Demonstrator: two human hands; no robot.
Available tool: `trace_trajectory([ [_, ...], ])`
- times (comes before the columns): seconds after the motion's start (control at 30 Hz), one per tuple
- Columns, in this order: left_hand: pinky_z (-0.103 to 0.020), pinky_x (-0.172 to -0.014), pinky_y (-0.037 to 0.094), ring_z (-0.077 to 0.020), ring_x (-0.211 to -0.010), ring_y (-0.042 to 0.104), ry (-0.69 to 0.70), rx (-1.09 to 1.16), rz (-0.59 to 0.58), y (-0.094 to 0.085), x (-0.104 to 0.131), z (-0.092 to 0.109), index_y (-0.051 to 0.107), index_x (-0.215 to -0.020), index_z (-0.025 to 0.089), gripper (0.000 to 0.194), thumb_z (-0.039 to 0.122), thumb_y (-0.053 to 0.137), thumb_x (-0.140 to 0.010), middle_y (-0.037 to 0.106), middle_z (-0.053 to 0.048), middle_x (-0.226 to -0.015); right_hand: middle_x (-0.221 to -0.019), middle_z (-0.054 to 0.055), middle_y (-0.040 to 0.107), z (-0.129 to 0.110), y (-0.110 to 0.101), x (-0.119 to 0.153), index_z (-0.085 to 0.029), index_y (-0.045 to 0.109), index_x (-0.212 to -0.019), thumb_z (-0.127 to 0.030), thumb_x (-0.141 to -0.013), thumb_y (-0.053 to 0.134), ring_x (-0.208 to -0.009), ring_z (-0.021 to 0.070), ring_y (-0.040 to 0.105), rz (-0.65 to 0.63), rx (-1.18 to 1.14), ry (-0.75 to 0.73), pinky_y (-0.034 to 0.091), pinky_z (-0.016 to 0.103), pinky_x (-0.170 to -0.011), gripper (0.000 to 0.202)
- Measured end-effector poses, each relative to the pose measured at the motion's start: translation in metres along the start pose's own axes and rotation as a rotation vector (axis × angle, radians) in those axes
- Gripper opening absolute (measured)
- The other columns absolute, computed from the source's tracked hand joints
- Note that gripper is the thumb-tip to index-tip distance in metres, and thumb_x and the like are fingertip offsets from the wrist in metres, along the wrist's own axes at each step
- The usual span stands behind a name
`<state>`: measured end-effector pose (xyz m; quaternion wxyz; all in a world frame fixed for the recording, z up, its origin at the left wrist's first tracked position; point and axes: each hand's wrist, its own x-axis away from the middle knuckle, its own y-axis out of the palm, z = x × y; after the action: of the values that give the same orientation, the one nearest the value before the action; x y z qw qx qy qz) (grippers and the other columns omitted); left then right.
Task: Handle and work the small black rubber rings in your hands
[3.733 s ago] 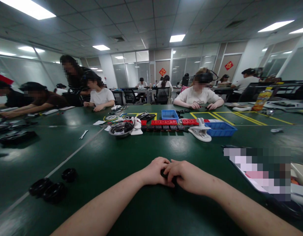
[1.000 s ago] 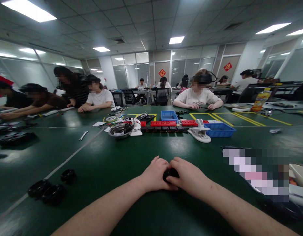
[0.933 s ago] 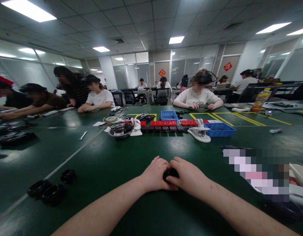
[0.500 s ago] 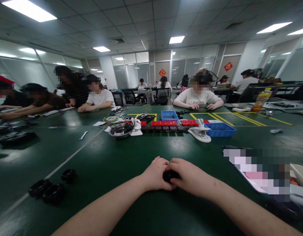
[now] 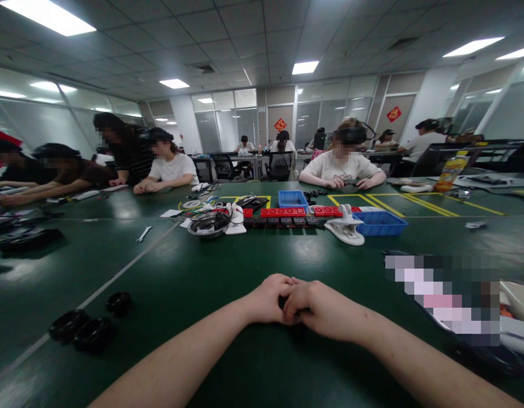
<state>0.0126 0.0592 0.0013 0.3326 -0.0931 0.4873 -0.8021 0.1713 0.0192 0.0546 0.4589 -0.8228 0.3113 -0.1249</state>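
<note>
My left hand (image 5: 266, 299) and my right hand (image 5: 316, 305) meet over the table in front of me, closed around a small black object (image 5: 282, 302). Only a dark sliver of it shows between the fingers, so its kind is hidden. The right fingers curl down over it and overlap the left fingertips. To the left lie three glossy black ring-like pieces: one black piece (image 5: 69, 326), a second black piece (image 5: 94, 334) touching or close beside it, and a smaller black piece (image 5: 118, 304) a little apart.
Across the green table (image 5: 194, 362) run red power strips (image 5: 283, 212), a white clip stand (image 5: 345, 232), a blue bin (image 5: 381, 223) and a metal bowl (image 5: 208, 225) with cables. A wrench (image 5: 144, 234) lies left. Another person (image 5: 342, 164) sits opposite. A blurred-out flat item (image 5: 444, 294) lies right.
My right hand has turned and its fingers have curled further over the black object, covering more of it. The left hand keeps about the same place.
</note>
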Motion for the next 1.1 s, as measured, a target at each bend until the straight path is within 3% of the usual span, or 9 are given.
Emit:
trace_trajectory([
  [0.13, -0.036, -0.09, 0.038, -0.0241, -0.101, 0.048, -0.025, 0.012, 0.044, 0.001, 0.002, 0.0, 0.054, -0.108, 0.023, 0.061, 0.038, 0.075, -0.053, 0.053, -0.003, -0.107, -0.09, -0.001, 0.065, -0.008, -0.009, 0.003, -0.021, 0.064, -0.085, -0.005, -0.071, 0.046, -0.089, 0.0139, 0.057, 0.107, 0.052, -0.005, 0.021, 0.039, -0.102, 0.029],
  [0.27, -0.046, -0.096, 0.03, -0.0256, -0.103, 0.046, -0.057, -0.068, 0.082, 0.0, 0.002, 0.003, 0.047, -0.114, 0.023, 0.073, 0.053, 0.071, -0.052, 0.052, -0.004, -0.108, -0.094, 0.005, 0.061, -0.013, -0.017, 0.006, -0.019, 0.061, -0.094, -0.019, -0.074, 0.054, -0.092, 0.0192, 0.053, 0.205, 0.145, 0.148, 0.035, 0.037, -0.09, 0.022],
  [0.4, -0.051, -0.103, 0.013, -0.0246, -0.1, 0.048, -0.071, -0.19, 0.116, 0.001, 0.003, 0.008, 0.053, -0.101, 0.021, 0.065, 0.062, 0.065, -0.053, 0.054, -0.004, -0.099, -0.088, 0.007, 0.059, -0.008, -0.013, 0.005, -0.018, 0.06, -0.091, -0.033, -0.072, 0.058, -0.084, 0.0211, 0.053, 0.159, 0.23, 0.339, 0.041, 0.032, -0.074, 0.025],
  [0.5, -0.049, -0.104, 0.013, -0.0226, -0.092, 0.05, -0.077, -0.258, 0.137, 0.004, 0.002, 0.011, 0.057, -0.091, 0.019, 0.058, 0.063, 0.064, -0.053, 0.055, -0.002, -0.09, -0.085, 0.007, 0.057, -0.003, -0.005, 0.001, -0.016, 0.061, -0.087, -0.034, -0.072, 0.057, -0.079, 0.0203, 0.054, 0.109, 0.27, 0.428, 0.041, 0.031, -0.07, 0.024],
  [0.73, -0.049, -0.102, 0.02, -0.0226, -0.091, 0.052, -0.144, -0.242, 0.13, 0.008, 0.001, 0.013, 0.056, -0.087, 0.018, 0.049, 0.055, 0.065, -0.057, 0.057, -0.003, -0.088, -0.086, 0.007, 0.055, -0.001, -0.002, -0.002, -0.016, 0.061, -0.087, -0.034, -0.072, 0.058, -0.08, 0.0194, 0.052, 0.112, 0.252, 0.443, 0.041, 0.029, -0.07, 0.024],
  [1.1, -0.048, -0.102, 0.021, -0.0223, -0.092, 0.052, -0.113, -0.194, 0.105, 0.008, 0.001, 0.007, 0.056, -0.09, 0.02, 0.052, 0.058, 0.066, -0.056, 0.058, -0.002, -0.088, -0.086, 0.007, 0.054, 0.0, -0.002, -0.002, -0.015, 0.06, -0.088, -0.033, -0.073, 0.058, -0.079, 0.0197, 0.053, 0.103, 0.241, 0.424, 0.041, 0.03, -0.07, 0.023],
])
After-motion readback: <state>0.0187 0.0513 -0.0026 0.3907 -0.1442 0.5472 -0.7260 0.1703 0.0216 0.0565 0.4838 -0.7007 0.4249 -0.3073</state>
